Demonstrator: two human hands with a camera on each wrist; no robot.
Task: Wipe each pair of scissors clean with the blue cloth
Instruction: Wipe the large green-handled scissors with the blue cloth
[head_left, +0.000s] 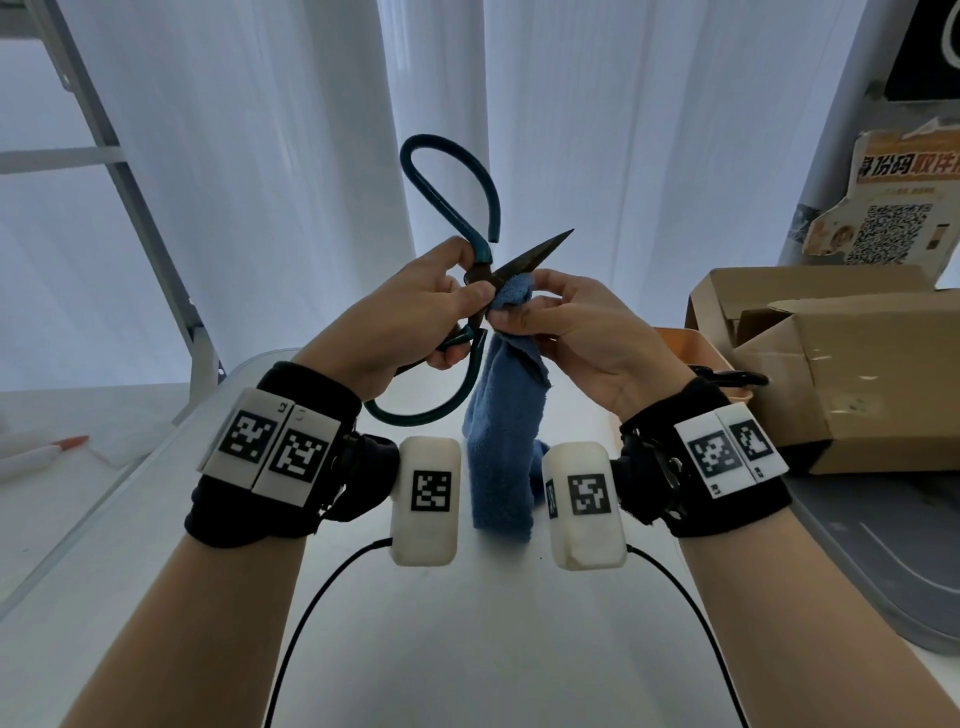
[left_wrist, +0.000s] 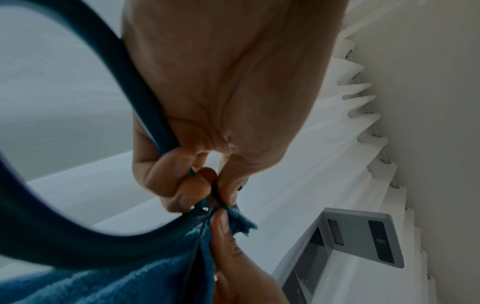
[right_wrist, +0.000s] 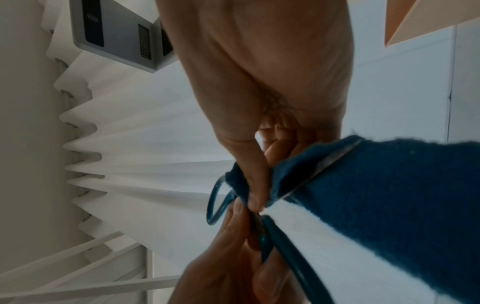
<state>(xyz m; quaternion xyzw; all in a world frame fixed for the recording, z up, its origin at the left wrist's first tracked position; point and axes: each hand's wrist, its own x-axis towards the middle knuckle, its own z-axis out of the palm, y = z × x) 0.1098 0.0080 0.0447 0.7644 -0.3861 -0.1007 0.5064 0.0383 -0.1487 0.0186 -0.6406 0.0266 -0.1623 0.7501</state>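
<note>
Scissors mid-frame, raised above worktop. Left hand grasps pivot; right hand pinches cloth round blade base. Risk: bare tip nicks fingers if cloth slips.

white table | on it: cardboard box, orange tray, pen at left

A makeshift indoor workroom: white pleated curtains behind a white tabletop, opened cardboard boxes at right, a QR-code poster far right.
</note>
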